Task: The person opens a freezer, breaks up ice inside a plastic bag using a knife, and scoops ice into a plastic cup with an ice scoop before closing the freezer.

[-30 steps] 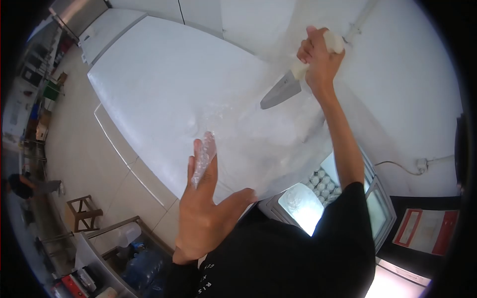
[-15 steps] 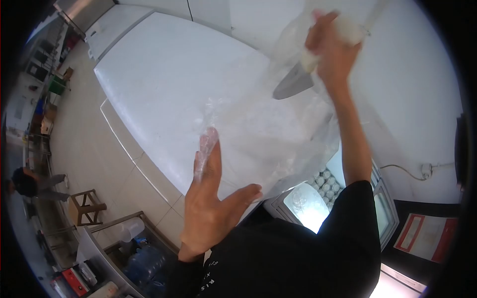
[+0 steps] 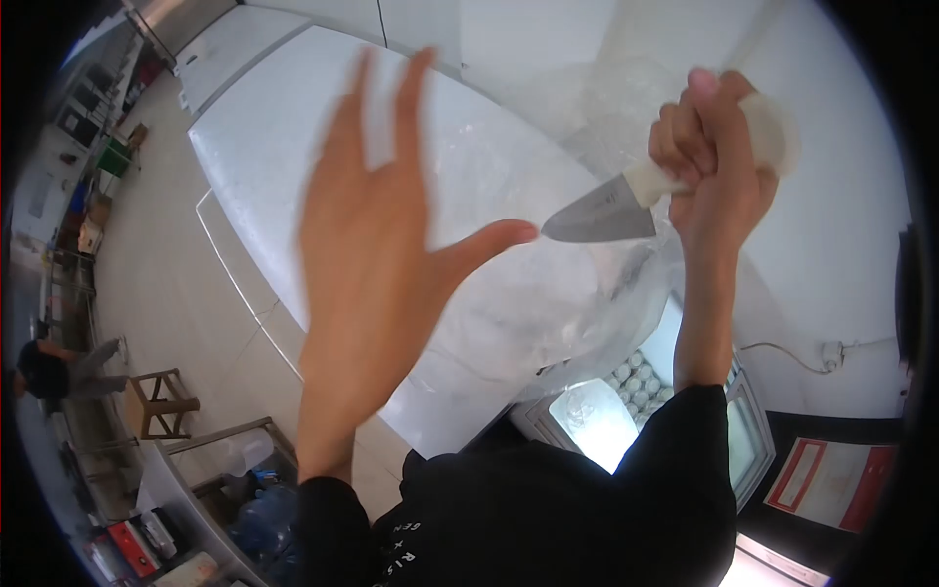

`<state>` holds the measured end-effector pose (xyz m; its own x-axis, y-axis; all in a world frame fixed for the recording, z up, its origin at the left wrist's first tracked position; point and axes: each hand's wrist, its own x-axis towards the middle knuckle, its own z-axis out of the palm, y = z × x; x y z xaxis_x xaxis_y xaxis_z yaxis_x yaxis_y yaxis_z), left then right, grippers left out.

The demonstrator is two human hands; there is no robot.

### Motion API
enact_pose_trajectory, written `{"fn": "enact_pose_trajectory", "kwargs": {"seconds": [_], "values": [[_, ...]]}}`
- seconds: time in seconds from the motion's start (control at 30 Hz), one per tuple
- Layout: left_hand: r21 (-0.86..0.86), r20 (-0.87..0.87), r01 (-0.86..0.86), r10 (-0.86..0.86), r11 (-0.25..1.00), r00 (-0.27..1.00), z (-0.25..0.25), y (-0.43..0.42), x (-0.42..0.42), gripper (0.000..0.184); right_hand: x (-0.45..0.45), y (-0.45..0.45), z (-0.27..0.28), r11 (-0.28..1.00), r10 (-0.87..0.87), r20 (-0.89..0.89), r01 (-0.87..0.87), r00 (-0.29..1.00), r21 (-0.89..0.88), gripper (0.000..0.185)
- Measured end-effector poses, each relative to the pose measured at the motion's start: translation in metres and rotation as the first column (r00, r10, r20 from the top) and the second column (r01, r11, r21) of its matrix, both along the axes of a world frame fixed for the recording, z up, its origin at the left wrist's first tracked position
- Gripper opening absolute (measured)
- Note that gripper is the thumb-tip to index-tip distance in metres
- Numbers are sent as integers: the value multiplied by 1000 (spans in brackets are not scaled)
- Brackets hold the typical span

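My right hand (image 3: pixel 719 161) is wrapped round the pale handle of a knife (image 3: pixel 602 213), whose broad grey blade points left. A pale rounded thing (image 3: pixel 773 132) shows just behind that hand; I cannot tell whether it is part of the handle. My left hand (image 3: pixel 372 230) is raised with fingers spread and the thumb pointing right, holding nothing. Its thumb tip appears close to the knife's point; whether they touch cannot be told. Below both hands, crumpled clear plastic film (image 3: pixel 577 303) lies over a long white surface (image 3: pixel 264 117).
A lit glass-topped case (image 3: pixel 597 421) with several round-topped items stands near my body. At the lower left are a wooden stool (image 3: pixel 161 403) and a metal-framed rack (image 3: pixel 220 489) holding a blue plastic bottle (image 3: pixel 262 523). Another person (image 3: pixel 49 370) is at far left.
My left hand has lifted off the plastic film and moved up, fingers spreading. My right hand has moved right and slightly down with the knife, showing more of its blade.
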<state>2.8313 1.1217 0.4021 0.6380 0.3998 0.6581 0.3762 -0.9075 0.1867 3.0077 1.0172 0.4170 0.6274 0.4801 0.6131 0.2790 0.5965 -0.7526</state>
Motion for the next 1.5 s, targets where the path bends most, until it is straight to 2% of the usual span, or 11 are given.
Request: {"fn": "enact_pose_trajectory", "kwargs": {"seconds": [0.13,0.3,0.37,0.43,0.5,0.53,0.7,0.83,0.97,1.07,1.5], "values": [[-235,-583,-133,-30,963,812,-23,12,66,60,-10,-4,-15,998,-41,18,41,999,-36,30],[-87,-12,46,-47,995,999,-13,44,68,13,1,-12,-26,999,41,24,-42,999,31,27],[-72,28,75,-73,995,997,-3,47,68,14,3,-17,-14,982,132,46,-137,990,127,26],[-110,-24,54,-57,992,998,2,44,68,16,-8,19,-35,946,-266,-142,230,953,-228,24],[-133,-37,58,-64,989,997,1,37,66,16,3,39,-82,917,-317,-1,307,948,-255,21],[-144,-38,57,-63,988,997,2,34,65,16,13,41,-103,974,-170,204,196,964,-113,20],[-195,-108,22,-44,981,993,6,32,56,16,5,39,-8,990,-66,23,68,998,-121,26],[-230,-45,83,-96,970,994,-6,34,55,15,24,70,-102,969,-153,102,169,983,-181,22],[-264,-82,38,-62,964,995,-1,35,50,14,8,51,-30,987,-96,-31,91,995,-134,23],[-291,-36,91,-106,952,994,-4,37,46,15,14,60,-62,960,-256,88,264,963,-93,22],[-325,-40,36,-52,945,998,-6,37,42,26,-2,58,-55,958,-57,143,94,988,-272,24]]}}
